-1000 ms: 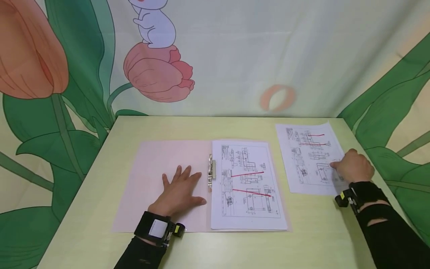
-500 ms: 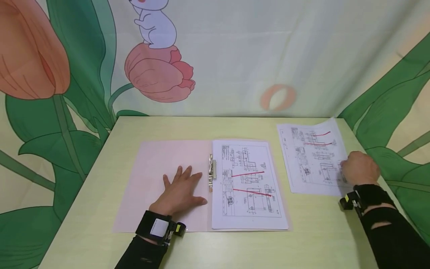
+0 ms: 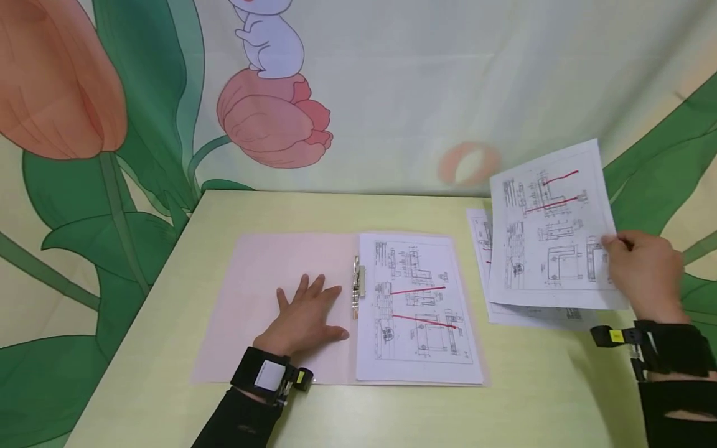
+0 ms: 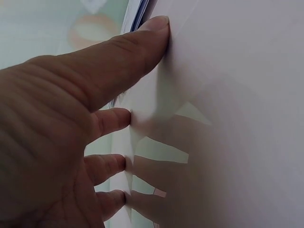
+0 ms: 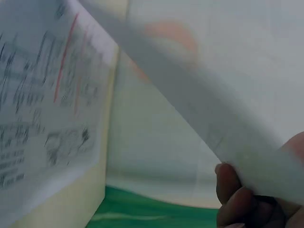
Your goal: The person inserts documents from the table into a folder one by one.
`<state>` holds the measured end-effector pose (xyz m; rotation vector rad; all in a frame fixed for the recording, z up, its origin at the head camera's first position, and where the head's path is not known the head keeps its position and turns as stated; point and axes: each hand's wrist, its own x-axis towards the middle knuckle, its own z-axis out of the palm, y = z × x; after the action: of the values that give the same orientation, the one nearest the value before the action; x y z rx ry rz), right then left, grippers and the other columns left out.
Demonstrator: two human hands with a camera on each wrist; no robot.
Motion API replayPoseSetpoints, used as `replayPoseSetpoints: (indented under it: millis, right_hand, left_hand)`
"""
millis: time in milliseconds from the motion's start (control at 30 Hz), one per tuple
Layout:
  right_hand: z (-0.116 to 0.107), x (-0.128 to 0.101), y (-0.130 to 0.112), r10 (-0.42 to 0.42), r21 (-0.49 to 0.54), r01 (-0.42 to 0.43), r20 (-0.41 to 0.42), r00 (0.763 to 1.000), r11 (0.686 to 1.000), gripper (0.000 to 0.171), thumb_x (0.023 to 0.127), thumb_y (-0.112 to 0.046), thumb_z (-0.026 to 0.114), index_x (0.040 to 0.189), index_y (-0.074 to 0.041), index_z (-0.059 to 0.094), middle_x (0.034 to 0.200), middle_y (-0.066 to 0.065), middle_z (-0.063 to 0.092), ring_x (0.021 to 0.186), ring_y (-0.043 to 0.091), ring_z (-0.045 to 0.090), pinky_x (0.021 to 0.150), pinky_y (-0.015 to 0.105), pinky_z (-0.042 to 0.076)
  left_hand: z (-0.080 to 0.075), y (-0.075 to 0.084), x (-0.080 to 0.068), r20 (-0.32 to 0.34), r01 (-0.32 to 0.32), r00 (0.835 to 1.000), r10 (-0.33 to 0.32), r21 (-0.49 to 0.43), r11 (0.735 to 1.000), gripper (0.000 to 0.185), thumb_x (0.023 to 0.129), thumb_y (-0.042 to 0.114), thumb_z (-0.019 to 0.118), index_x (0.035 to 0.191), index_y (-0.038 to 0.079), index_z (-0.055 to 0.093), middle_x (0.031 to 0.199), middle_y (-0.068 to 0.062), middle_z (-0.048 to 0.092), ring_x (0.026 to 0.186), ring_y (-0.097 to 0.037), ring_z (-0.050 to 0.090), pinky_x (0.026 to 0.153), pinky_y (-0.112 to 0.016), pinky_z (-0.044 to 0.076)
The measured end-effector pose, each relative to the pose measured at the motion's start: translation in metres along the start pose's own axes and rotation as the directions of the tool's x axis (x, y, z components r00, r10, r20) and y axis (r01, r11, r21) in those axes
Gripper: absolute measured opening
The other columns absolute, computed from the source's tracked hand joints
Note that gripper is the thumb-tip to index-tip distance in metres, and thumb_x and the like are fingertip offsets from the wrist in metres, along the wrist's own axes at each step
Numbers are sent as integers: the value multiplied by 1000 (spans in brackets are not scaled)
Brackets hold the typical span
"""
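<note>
An open pink folder (image 3: 269, 292) lies on the table, with a printed drawing sheet (image 3: 417, 305) on its right half beside a metal clip (image 3: 356, 286). My left hand (image 3: 305, 314) presses flat on the left flap with fingers spread; the left wrist view shows those fingers (image 4: 114, 118) against the pink surface (image 4: 228, 95). My right hand (image 3: 644, 270) pinches the right edge of a second drawing sheet (image 3: 551, 233) and holds it tilted above the table. Beneath it lies another sheet (image 3: 487, 249). In the right wrist view the lifted sheet (image 5: 209, 118) runs across my fingers (image 5: 237, 199).
The pale green table (image 3: 336, 211) ends at a curtain (image 3: 392, 93) printed with tulips and leaves, which also closes the left and right sides. The remaining loose paper lies near the table's right edge.
My right hand has taken hold of the top loose sheet and lifted it up off the table. The left hand has stayed flat on the folder.
</note>
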<state>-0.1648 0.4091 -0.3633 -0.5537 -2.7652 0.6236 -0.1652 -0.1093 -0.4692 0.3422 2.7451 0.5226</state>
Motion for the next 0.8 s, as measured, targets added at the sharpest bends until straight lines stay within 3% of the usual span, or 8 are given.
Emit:
replayPoseSetpoints:
  millis: [67, 200, 333, 433, 633, 800]
  right_hand:
    - [-3, -5, -8, 41, 34, -41, -23, 999, 999, 51, 111, -26, 46, 128, 19, 63, 110, 41, 65, 76, 38, 61, 47, 31, 40]
    - [2, -18, -22, 103, 125, -98, -33, 994, 987, 54, 110, -32, 48, 131, 15, 65, 112, 33, 68, 65, 9, 54, 47, 25, 42]
    - [19, -35, -36, 152, 251, -143, -15, 988, 957, 52, 108, -36, 53, 130, 8, 70, 83, -1, 70, 60, -1, 52, 49, 23, 44]
    - [33, -49, -45, 175, 331, -185, 59, 983, 925, 52, 109, -39, 54, 133, 5, 69, 76, -17, 60, 62, 2, 58, 50, 24, 50]
    - [68, -77, -61, 129, 382, -182, 159, 979, 906, 50, 110, -36, 54, 130, 8, 68, 96, 13, 71, 62, 6, 64, 50, 26, 54]
    - [93, -96, -66, 91, 397, -176, 223, 971, 901, 45, 110, -31, 56, 123, 10, 69, 94, 18, 72, 63, 10, 64, 50, 28, 52]
  left_hand:
    - [0, 0, 0, 4, -6, 1000, 6, -8, 1000, 93, 82, 51, 87, 160, 21, 47, 175, -17, 22, 162, -47, 7, 116, -85, -2]
    - [-2, -1, -1, 8, -16, 1000, 16, -20, 1000, 92, 83, 51, 86, 161, 22, 46, 175, -16, 21, 163, -46, 6, 117, -84, -3]
    - [-3, -3, -2, 4, -20, 1000, 20, -15, 1000, 90, 84, 50, 85, 161, 22, 47, 175, -16, 22, 163, -46, 6, 117, -85, -3]
    - [-2, -2, -2, 4, -20, 1000, 20, -8, 1000, 90, 84, 50, 85, 161, 22, 47, 175, -16, 22, 163, -45, 6, 117, -85, -2]
    - [-3, -2, -1, 0, -17, 1000, 17, -10, 1000, 91, 84, 50, 85, 161, 22, 46, 175, -16, 22, 163, -46, 7, 117, -85, -2]
    - [-4, -2, -2, 4, -17, 1000, 17, -13, 1000, 91, 85, 50, 85, 161, 22, 46, 176, -16, 21, 163, -46, 6, 117, -85, -2]
